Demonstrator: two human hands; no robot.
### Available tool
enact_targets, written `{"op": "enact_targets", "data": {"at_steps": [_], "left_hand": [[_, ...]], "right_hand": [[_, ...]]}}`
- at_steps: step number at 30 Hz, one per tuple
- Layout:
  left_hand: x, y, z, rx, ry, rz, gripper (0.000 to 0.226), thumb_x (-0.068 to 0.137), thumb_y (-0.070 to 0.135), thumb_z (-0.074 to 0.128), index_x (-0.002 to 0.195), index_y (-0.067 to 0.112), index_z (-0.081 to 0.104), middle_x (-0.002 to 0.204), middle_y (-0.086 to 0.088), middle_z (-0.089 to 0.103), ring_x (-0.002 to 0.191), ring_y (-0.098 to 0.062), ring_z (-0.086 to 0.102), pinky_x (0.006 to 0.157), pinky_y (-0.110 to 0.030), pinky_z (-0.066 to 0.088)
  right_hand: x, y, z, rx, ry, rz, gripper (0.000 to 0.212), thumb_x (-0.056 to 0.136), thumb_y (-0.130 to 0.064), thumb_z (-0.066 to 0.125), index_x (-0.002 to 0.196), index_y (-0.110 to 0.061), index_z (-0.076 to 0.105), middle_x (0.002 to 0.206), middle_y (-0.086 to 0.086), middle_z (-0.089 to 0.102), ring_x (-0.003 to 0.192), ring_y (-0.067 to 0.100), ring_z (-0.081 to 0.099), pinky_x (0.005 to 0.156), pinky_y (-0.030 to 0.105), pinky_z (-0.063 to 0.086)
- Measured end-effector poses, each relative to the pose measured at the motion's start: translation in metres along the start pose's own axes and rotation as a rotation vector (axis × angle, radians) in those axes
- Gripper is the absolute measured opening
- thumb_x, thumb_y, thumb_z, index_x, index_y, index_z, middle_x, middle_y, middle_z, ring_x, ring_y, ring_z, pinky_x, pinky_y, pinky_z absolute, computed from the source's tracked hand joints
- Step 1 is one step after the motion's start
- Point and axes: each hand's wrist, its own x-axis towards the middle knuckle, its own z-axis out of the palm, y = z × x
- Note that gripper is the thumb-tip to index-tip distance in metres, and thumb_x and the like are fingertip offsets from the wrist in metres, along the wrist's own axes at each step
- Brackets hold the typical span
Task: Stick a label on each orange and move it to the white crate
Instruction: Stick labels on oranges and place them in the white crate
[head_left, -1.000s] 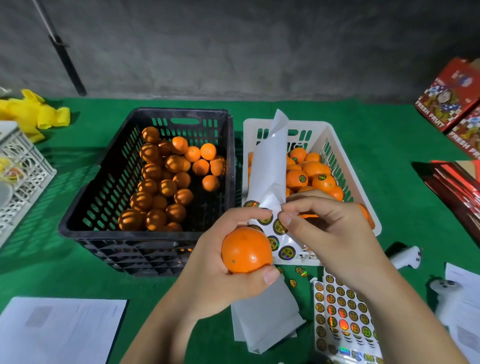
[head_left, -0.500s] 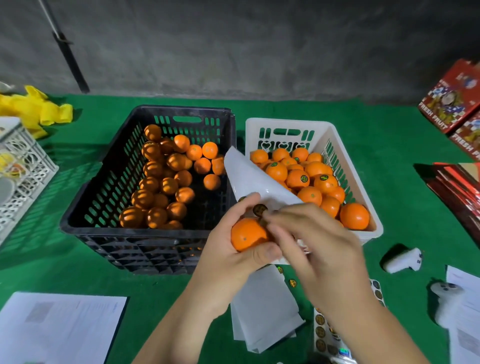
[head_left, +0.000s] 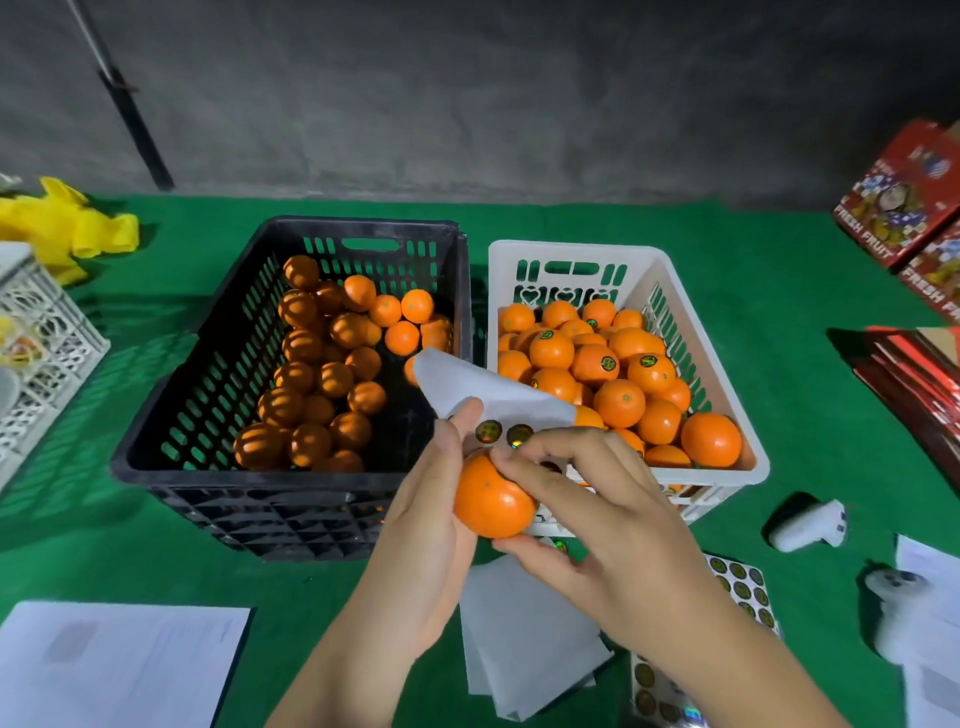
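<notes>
My left hand (head_left: 421, 525) holds an orange (head_left: 491, 501) in front of the two crates, and also pinches a white label sheet (head_left: 498, 395) that bends back over the crates, with two round labels showing. My right hand (head_left: 613, 535) grips the same orange, forefinger on its top and thumb beneath. The white crate (head_left: 753, 457) on the right holds many oranges (head_left: 597, 364), some with labels. Beside it on the left stands the black crate (head_left: 171, 405), with several bare oranges (head_left: 322, 374).
Sticker sheets (head_left: 743, 587) and white backing papers (head_left: 524, 629) lie on the green cloth under my hands. A paper (head_left: 114, 665) lies lower left. Two white controllers (head_left: 808, 525) sit right; red fruit boxes (head_left: 898, 197) far right, a white basket (head_left: 41, 332) far left.
The label sheet went from upright to folded back over the crates. My right hand left the sheet and closed on the orange, which moved up towards the crates.
</notes>
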Motion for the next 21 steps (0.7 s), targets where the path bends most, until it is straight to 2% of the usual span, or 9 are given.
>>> {"op": "enact_targets", "data": {"at_steps": [3, 5, 7, 10, 12, 14, 16, 18, 21], "left_hand": [[0.014, 0.004, -0.016, 0.101, 0.165, 0.189, 0.059, 0.085, 0.065, 0.077, 0.138, 0.038, 0.067, 0.146, 0.009, 0.064, 0.135, -0.015, 0.061, 0.11, -0.05, 0.049], [0.026, 0.009, -0.033, 0.134, 0.279, 0.315, 0.033, 0.093, 0.044, 0.075, 0.125, 0.036, 0.074, 0.137, 0.005, 0.07, 0.124, -0.013, 0.068, 0.104, -0.047, 0.051], [0.037, 0.015, -0.05, 0.183, 0.356, 0.377, 0.024, 0.097, 0.032, 0.069, 0.119, 0.04, 0.073, 0.133, 0.006, 0.072, 0.113, -0.007, 0.07, 0.094, -0.039, 0.054], [0.048, 0.021, -0.064, 0.3, 0.369, 0.439, 0.044, 0.098, 0.027, 0.066, 0.136, 0.046, 0.059, 0.135, 0.013, 0.068, 0.115, -0.007, 0.067, 0.081, -0.024, 0.058], [0.056, 0.02, -0.068, 0.322, 0.312, 0.451, 0.062, 0.103, 0.014, 0.064, 0.152, 0.043, 0.041, 0.126, 0.018, 0.069, 0.113, -0.003, 0.067, 0.082, -0.02, 0.057], [0.062, 0.015, -0.067, 0.334, 0.252, 0.434, 0.072, 0.105, -0.004, 0.057, 0.154, 0.042, 0.031, 0.125, 0.021, 0.07, 0.114, -0.001, 0.067, 0.086, -0.019, 0.056], [0.065, 0.01, -0.063, 0.338, 0.198, 0.397, 0.076, 0.103, -0.012, 0.054, 0.149, 0.045, 0.033, 0.135, 0.015, 0.067, 0.12, -0.005, 0.066, 0.09, -0.022, 0.057], [0.071, 0.009, -0.055, 0.369, 0.105, 0.341, 0.079, 0.101, -0.008, 0.057, 0.151, 0.045, 0.025, 0.145, 0.003, 0.065, 0.128, -0.013, 0.065, 0.094, -0.025, 0.056], [0.087, 0.008, -0.038, 0.449, -0.043, 0.252, 0.087, 0.103, 0.002, 0.059, 0.149, 0.056, 0.009, 0.146, 0.005, 0.065, 0.136, -0.012, 0.06, 0.102, -0.023, 0.052]], "right_hand": [[-0.002, 0.023, -0.008, 0.141, 0.139, 0.03, 0.063, 0.089, -0.035, 0.081, 0.146, -0.017, 0.06, 0.137, -0.004, 0.05, 0.13, 0.018, 0.051, 0.105, 0.032, 0.044], [-0.006, 0.057, -0.013, 0.065, 0.256, 0.112, 0.064, 0.088, -0.029, 0.083, 0.146, -0.012, 0.06, 0.13, -0.006, 0.045, 0.128, 0.009, 0.047, 0.108, 0.025, 0.039], [-0.016, 0.096, -0.012, -0.116, 0.269, 0.243, 0.061, 0.091, -0.023, 0.082, 0.145, -0.008, 0.059, 0.123, 0.001, 0.045, 0.12, 0.01, 0.049, 0.106, 0.024, 0.04], [-0.042, 0.146, 0.004, -0.256, -0.06, 0.518, 0.062, 0.091, -0.01, 0.079, 0.148, -0.004, 0.055, 0.125, 0.02, 0.049, 0.122, 0.04, 0.053, 0.103, 0.036, 0.042], [-0.05, 0.156, 0.008, -0.147, -0.21, 0.737, 0.06, 0.099, -0.023, 0.07, 0.152, -0.006, 0.05, 0.135, 0.022, 0.046, 0.134, 0.042, 0.043, 0.113, 0.035, 0.033], [-0.053, 0.158, 0.008, -0.179, -0.149, 0.802, 0.061, 0.102, -0.046, 0.061, 0.15, -0.01, 0.055, 0.135, 0.019, 0.046, 0.133, 0.038, 0.042, 0.114, 0.04, 0.031], [-0.049, 0.146, 0.01, -0.301, 0.021, 0.787, 0.06, 0.099, -0.06, 0.057, 0.139, -0.017, 0.067, 0.126, 0.016, 0.049, 0.122, 0.036, 0.044, 0.108, 0.049, 0.036], [-0.034, 0.12, 0.016, 0.021, 0.111, 0.856, 0.072, 0.09, -0.08, 0.05, 0.128, -0.024, 0.073, 0.118, 0.009, 0.055, 0.12, 0.029, 0.048, 0.108, 0.053, 0.039], [0.006, 0.091, 0.032, 0.947, -0.089, 0.983, 0.106, 0.063, -0.104, 0.047, 0.122, -0.02, 0.075, 0.121, 0.004, 0.073, 0.117, 0.024, 0.064, 0.104, 0.048, 0.049]]}}
